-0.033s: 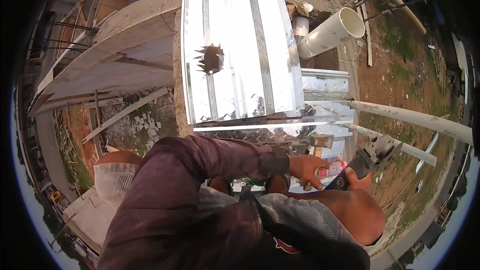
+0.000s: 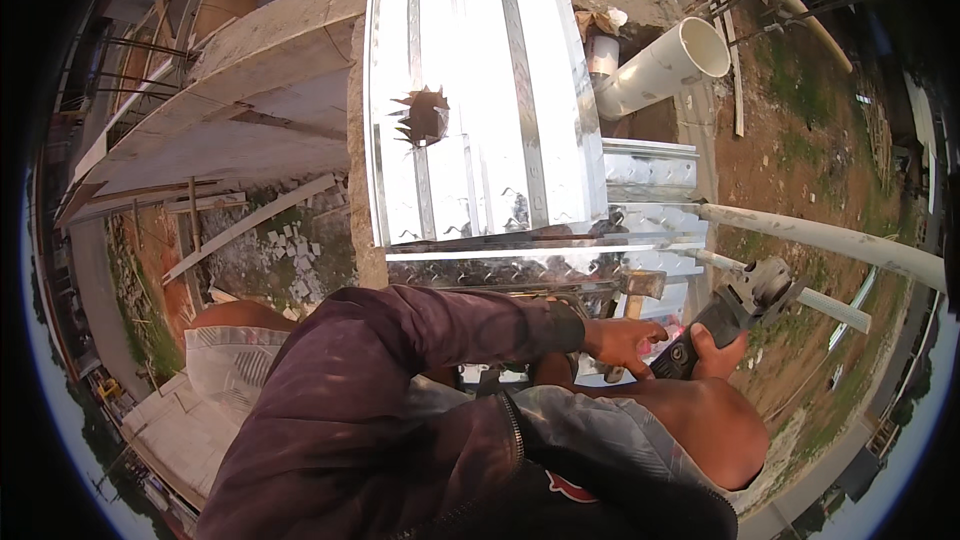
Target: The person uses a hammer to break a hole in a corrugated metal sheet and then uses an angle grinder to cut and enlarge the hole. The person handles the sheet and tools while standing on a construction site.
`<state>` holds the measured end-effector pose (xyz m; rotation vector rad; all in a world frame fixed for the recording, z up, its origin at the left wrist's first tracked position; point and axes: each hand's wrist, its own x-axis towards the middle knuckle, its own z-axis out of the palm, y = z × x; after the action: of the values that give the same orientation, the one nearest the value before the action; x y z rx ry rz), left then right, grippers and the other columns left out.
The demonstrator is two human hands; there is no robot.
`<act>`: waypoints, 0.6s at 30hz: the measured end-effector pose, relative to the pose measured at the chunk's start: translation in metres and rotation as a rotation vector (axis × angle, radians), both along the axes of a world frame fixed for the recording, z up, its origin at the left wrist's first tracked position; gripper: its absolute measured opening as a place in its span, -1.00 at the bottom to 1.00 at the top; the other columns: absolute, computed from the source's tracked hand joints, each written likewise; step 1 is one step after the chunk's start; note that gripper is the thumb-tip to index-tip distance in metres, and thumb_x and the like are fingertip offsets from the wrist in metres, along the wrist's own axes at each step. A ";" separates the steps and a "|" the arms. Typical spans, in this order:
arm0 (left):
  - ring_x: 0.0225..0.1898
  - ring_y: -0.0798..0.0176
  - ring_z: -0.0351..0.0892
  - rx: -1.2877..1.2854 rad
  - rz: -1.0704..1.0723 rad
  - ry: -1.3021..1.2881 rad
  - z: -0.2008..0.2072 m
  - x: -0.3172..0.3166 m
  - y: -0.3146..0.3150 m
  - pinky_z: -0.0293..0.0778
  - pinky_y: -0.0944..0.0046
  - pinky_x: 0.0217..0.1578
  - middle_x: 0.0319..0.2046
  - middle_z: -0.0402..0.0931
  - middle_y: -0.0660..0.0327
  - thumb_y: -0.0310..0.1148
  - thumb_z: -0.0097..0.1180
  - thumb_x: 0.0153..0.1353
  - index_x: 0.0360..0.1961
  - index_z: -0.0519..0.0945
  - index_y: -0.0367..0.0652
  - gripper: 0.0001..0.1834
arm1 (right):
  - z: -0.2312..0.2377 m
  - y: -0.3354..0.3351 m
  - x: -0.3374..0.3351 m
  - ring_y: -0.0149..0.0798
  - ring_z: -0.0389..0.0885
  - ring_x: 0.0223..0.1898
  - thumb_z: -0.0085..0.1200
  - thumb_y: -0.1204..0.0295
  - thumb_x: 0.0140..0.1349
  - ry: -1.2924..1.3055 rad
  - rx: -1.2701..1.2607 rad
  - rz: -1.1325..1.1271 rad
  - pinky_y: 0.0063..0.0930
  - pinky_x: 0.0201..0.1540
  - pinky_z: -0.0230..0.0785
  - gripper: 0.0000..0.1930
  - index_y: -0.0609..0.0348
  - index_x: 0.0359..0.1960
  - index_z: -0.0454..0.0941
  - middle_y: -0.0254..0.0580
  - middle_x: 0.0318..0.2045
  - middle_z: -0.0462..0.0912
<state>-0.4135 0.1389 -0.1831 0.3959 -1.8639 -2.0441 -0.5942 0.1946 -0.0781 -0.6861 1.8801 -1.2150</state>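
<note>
My right hand [image 2: 716, 352] grips the black body of an angle grinder [image 2: 742, 302], whose disc end points up and right. My left hand [image 2: 618, 340], on a dark maroon sleeve, reaches across and touches the grinder's rear end; its grip is unclear. Just above both hands lies a shiny ribbed metal sheet [image 2: 500, 90] on a concrete ledge [image 2: 250, 50]. The sheet has a ragged hole [image 2: 425, 118] torn in its left half. A hammer head [image 2: 642, 284] sits at the sheet's near edge, close to my left hand.
A wide white plastic pipe [image 2: 662, 66] lies beyond the sheet at the right. Thin white pipes [image 2: 830, 240] run off to the right over red earth. More patterned metal strips [image 2: 650, 170] are stacked beside the sheet. Planks and rubble [image 2: 260, 230] lie far below at the left.
</note>
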 end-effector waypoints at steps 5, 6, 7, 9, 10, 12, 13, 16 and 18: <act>-0.17 0.28 0.55 0.544 0.085 -0.003 0.047 -0.016 -0.015 0.47 0.19 -0.10 -0.23 0.56 0.16 -0.31 0.42 0.02 0.14 0.33 -0.28 -0.29 | 0.008 -0.067 0.030 -0.28 0.61 -0.15 0.34 0.46 0.01 0.266 -0.156 0.073 -0.32 0.00 0.45 -0.39 0.32 0.12 0.40 -0.11 -0.09 0.59; -0.16 0.34 0.52 0.613 -0.004 -0.024 0.051 -0.014 -0.031 0.45 0.22 -0.09 -0.23 0.55 0.19 -0.36 0.42 0.01 0.13 0.34 -0.27 -0.31 | 0.015 -0.074 0.026 -0.27 0.62 -0.15 0.35 0.43 0.01 0.093 -0.137 0.134 -0.33 -0.02 0.47 -0.40 0.32 0.11 0.41 -0.10 -0.10 0.60; -0.21 0.43 0.48 0.644 -0.028 0.025 0.049 -0.013 -0.036 0.46 0.37 -0.24 -0.25 0.49 0.28 -0.47 0.39 -0.04 0.12 0.32 -0.20 -0.31 | 0.024 -0.078 0.019 -0.27 0.62 -0.15 0.36 0.40 0.02 -0.077 -0.121 0.192 -0.33 -0.03 0.48 -0.40 0.32 0.10 0.42 -0.10 -0.10 0.60; -0.19 0.45 0.46 0.555 -0.199 0.006 0.026 0.002 -0.049 0.45 0.33 -0.20 -0.21 0.50 0.32 -0.51 0.36 -0.03 0.13 0.36 -0.18 -0.34 | 0.019 -0.090 0.020 -0.24 0.65 -0.19 0.36 0.32 0.05 -0.468 -0.183 0.273 -0.33 -0.09 0.54 -0.42 0.33 0.07 0.44 -0.07 -0.13 0.61; -0.13 0.43 0.48 0.597 -0.240 0.012 0.024 0.005 -0.051 0.44 0.31 -0.11 -0.14 0.51 0.31 -0.52 0.37 -0.02 0.16 0.36 -0.18 -0.32 | 0.014 -0.091 0.022 -0.23 0.67 -0.22 0.36 0.28 0.07 -0.657 -0.238 0.275 -0.32 -0.14 0.58 -0.43 0.33 0.05 0.44 -0.05 -0.14 0.61; 0.02 0.37 0.44 0.674 -0.358 -0.029 0.030 0.008 -0.059 0.38 0.25 0.04 0.00 0.47 0.28 -0.45 0.38 0.03 0.22 0.35 -0.16 -0.29 | -0.002 -0.084 0.020 -0.12 0.69 -0.21 0.33 0.25 0.09 -0.796 -0.290 0.221 -0.20 -0.14 0.64 -0.41 0.40 0.05 0.41 0.04 -0.17 0.61; 0.10 0.33 0.39 0.704 -0.438 -0.069 0.040 0.006 -0.064 0.33 0.21 0.10 0.06 0.43 0.26 -0.36 0.40 0.06 0.25 0.34 -0.14 -0.27 | -0.012 -0.079 0.015 -0.07 0.70 -0.21 0.31 0.24 0.10 -0.862 -0.316 0.192 -0.15 -0.14 0.66 -0.39 0.44 0.05 0.39 0.08 -0.19 0.61; 0.23 0.24 0.32 0.758 -0.474 -0.185 0.040 0.013 -0.067 0.26 0.16 0.21 0.17 0.37 0.20 -0.25 0.40 0.10 0.35 0.26 -0.12 -0.18 | -0.054 -0.066 0.017 -0.04 0.70 -0.20 0.33 0.20 0.09 -0.939 -0.379 0.137 -0.17 -0.11 0.66 -0.35 0.48 0.06 0.38 0.10 -0.19 0.60; 0.27 0.21 0.30 0.774 -0.472 -0.224 0.030 0.022 -0.068 0.23 0.13 0.26 0.21 0.35 0.17 -0.23 0.39 0.11 0.40 0.21 -0.13 -0.12 | -0.067 -0.065 0.032 -0.06 0.70 -0.22 0.31 0.19 0.12 -1.002 -0.435 0.014 -0.16 -0.12 0.66 -0.35 0.36 0.12 0.36 0.06 -0.15 0.60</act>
<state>-0.3910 0.0708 -0.1528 0.4025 -1.2660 -3.1383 -0.5620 0.1294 -0.1452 -0.2022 0.7913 -1.5723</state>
